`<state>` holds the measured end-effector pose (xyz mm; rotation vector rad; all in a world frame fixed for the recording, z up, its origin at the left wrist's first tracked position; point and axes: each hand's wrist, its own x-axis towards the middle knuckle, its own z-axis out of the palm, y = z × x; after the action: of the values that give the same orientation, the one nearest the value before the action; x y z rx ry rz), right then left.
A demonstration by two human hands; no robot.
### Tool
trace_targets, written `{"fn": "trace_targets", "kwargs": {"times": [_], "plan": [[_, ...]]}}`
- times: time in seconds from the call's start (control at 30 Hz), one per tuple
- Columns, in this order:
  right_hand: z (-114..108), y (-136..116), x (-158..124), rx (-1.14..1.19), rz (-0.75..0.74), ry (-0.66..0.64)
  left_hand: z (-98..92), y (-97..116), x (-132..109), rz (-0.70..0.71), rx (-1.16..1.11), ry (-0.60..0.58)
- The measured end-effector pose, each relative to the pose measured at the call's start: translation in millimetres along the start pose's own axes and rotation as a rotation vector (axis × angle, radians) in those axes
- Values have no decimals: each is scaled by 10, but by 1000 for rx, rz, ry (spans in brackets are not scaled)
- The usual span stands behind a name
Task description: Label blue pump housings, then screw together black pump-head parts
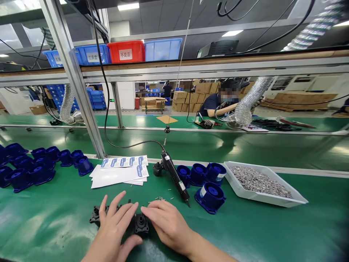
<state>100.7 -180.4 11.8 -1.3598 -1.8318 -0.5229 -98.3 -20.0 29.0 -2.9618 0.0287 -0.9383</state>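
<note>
My left hand (116, 226) has its fingers spread over small black plastic housings on the green bench. One black housing (141, 224) stands between my two hands, its round stem pointing up. Another black housing (95, 216) shows left of my left fingers, partly covered by them. My right hand (171, 225) is closed, thumb and fingers drawn together at the right upper edge of the middle housing; whatever is in the fingertips is hidden. Just beyond it lie several loose screws (160, 199). A black electric screwdriver (174, 174) rests on the bench farther back, tip toward me.
Blue plastic cups (210, 198) stand right of the screwdriver, beside a white tray (240, 193) full of screws. More blue cups (40, 173) cover the far left. Label sheets (120, 176) lie near the metal post (79, 87). A co-worker (218, 102) sits across the bench.
</note>
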Motion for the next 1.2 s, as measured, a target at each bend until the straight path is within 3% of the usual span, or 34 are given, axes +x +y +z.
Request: {"fn": "trace_targets", "kwargs": {"times": [0.1,0.2,0.33,0.47,0.6,0.7,0.8,0.87,0.93,1.03,1.2], "plan": [[-74,88,-24,10,47,1,-1,35,17,2,-24,-60],[-130,235,-116,-48,229,15,19,71,47,-9,-84,-96],[-86,352,-236,-146,411,-138,43,98,86,-125,-174,-138],[47,367,-246,-209,443,-229,48,87,163,-157,-255,-231],[104,391,-229,-235,497,-188,37,37,198,-183,-292,-301],[99,412,-237,-227,509,-166,-51,-36,228,-168,-307,-284],[109,417,-250,-224,495,-159,-208,-121,446,-124,-333,-276],[133,413,-255,-228,471,-159,-258,-167,729,-111,-310,-342],[156,405,-260,-236,436,-154,-192,-206,1057,-83,-216,-531],[136,399,-267,-234,394,-126,96,-255,1461,-18,-179,-716],[-79,378,-254,-181,365,-48,552,-262,1686,80,-131,-946]]}}
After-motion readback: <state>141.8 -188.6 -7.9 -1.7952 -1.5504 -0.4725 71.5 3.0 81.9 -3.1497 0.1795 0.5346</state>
